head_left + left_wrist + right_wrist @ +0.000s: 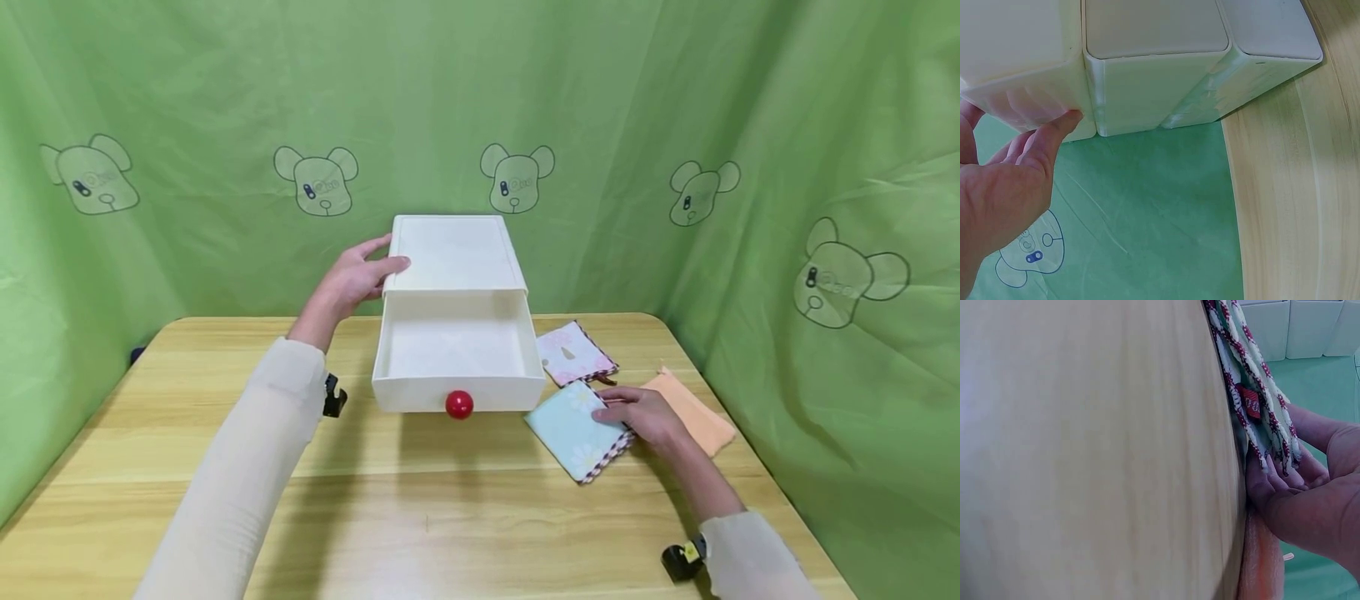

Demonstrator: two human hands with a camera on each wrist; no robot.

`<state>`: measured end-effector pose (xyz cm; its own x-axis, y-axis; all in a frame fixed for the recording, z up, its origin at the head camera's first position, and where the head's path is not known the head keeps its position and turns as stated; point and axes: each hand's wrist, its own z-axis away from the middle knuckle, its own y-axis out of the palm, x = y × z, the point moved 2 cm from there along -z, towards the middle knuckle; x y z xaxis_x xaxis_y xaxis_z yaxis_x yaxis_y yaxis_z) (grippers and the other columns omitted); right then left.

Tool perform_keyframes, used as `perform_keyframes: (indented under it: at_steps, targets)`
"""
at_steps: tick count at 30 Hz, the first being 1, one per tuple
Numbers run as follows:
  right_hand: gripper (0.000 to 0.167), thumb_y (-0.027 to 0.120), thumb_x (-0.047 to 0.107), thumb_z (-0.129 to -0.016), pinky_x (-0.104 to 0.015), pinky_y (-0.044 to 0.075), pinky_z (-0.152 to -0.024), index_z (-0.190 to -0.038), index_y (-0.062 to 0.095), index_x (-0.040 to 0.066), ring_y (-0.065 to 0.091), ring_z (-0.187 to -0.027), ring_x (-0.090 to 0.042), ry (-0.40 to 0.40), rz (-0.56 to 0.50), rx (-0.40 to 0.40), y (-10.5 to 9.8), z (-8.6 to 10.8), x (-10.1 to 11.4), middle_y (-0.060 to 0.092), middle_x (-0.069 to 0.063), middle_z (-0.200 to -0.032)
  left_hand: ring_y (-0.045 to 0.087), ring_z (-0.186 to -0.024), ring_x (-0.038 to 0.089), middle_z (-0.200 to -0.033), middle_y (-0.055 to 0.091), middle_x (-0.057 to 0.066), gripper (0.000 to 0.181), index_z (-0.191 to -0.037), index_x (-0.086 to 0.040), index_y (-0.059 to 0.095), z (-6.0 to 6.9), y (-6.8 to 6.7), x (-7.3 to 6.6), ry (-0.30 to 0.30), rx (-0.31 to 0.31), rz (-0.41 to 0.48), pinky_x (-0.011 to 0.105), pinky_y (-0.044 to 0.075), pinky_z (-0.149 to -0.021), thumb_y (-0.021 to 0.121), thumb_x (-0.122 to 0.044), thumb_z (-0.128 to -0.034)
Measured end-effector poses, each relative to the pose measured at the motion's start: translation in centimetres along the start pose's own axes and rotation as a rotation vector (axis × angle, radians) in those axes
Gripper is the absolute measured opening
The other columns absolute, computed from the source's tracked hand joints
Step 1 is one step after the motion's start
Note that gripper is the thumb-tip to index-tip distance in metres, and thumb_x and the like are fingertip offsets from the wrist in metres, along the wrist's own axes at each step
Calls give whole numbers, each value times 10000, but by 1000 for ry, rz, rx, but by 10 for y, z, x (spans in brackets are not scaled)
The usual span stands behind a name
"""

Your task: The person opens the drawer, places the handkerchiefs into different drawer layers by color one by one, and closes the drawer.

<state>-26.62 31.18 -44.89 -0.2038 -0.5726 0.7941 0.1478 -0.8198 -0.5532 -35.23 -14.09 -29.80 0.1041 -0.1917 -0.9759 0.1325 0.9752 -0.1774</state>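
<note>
A white drawer box [456, 250] has its drawer [453, 342] pulled out, with a red round knob [459, 405] on the front; the drawer looks empty. My left hand [360, 275] holds the box's upper left side, thumb on top; in the left wrist view that hand [1013, 181] has its fingers against the white wall [1035, 94]. To the right of the drawer, my right hand [645, 412] pinches the edge of a folded light-blue cloth [573, 429]. In the right wrist view the hand [1316, 487] has the cloth's layered, red-and-white edges [1260, 381] between thumb and fingers.
A folded pink-and-white cloth [570, 350] lies behind the blue one. An orange cloth [693, 412] lies at the right of the wooden table [420, 517]. Green curtains [420, 100] stand behind and at the sides.
</note>
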Motion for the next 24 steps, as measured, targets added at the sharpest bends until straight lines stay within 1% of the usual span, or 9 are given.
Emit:
perform_keyframes:
  at_steps: [4,9,15,20,24]
  targets:
    - [689,815,349,-857,-567,287,-1205,-1412,578,18,394,-1416,-455,2,-4,2,0,0,-2,499,-264,-1490,548,-771,83,-964,614,-14,770,-1611,-303,274,0,0,0,0,1,0,244,541,-783,698,-322,-968]
    - [691,817,329,-858,-549,291,-1209,-1416,569,7,353,-1444,-442,-5,-34,2,1,0,-4,421,-241,-1560,553,-790,89,-990,618,-8,773,-1611,-304,273,0,1,1,-2,1,2,233,541,-773,700,-320,-967]
    - [683,826,327,-852,-526,329,-1194,-1409,580,17,397,-1420,-431,2,-61,-3,0,0,-3,454,-242,-1535,560,-801,95,-1008,621,2,773,-1611,-299,273,1,1,0,-1,1,8,267,546,-822,700,-312,-967]
    - [706,826,354,-845,-502,349,-1172,-1413,575,17,403,-1416,-426,-6,-47,-4,-2,1,2,438,-244,-1546,581,-843,110,-1059,634,20,770,-1613,-297,268,1,1,0,0,2,18,295,556,-877,694,-299,-972]
    - [725,830,370,-840,-497,341,-1177,-1416,570,15,388,-1432,-420,-21,-56,-3,-4,2,7,438,-231,-1551,582,-849,110,-1071,639,27,766,-1613,-293,270,0,1,0,1,-1,22,275,560,-853,693,-288,-974]
